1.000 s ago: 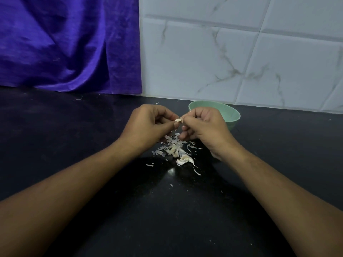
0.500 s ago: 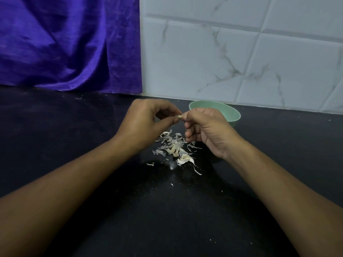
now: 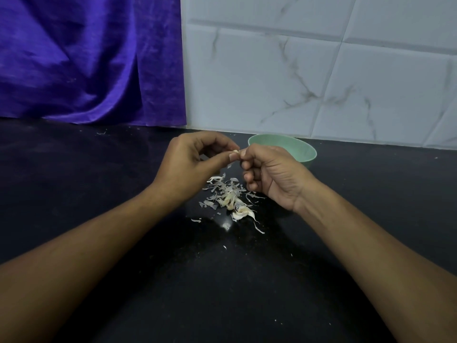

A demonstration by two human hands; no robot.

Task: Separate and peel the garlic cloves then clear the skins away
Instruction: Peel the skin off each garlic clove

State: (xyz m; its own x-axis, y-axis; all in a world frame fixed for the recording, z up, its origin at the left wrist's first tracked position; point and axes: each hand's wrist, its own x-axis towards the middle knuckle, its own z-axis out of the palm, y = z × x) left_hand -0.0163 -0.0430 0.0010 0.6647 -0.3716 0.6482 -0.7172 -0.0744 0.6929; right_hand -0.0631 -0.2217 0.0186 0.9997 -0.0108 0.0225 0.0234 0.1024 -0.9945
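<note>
Raised slightly: left hand (image 3: 190, 164) and right hand (image 3: 272, 174) pinch one garlic clove (image 3: 236, 151), mid-peel. Next: finish stripping it.

Dim, cool light, small glare spot on the black counter (image 3: 99, 184) — wide-angle bend at edges, soft detail

Garlic clove (image 3: 235, 151) mostly hidden between left hand (image 3: 193, 167), right hand (image 3: 274, 177); bowl (image 3: 303, 151) partly behind right hand; forearms (image 3: 74, 268) cut by edges.
</note>
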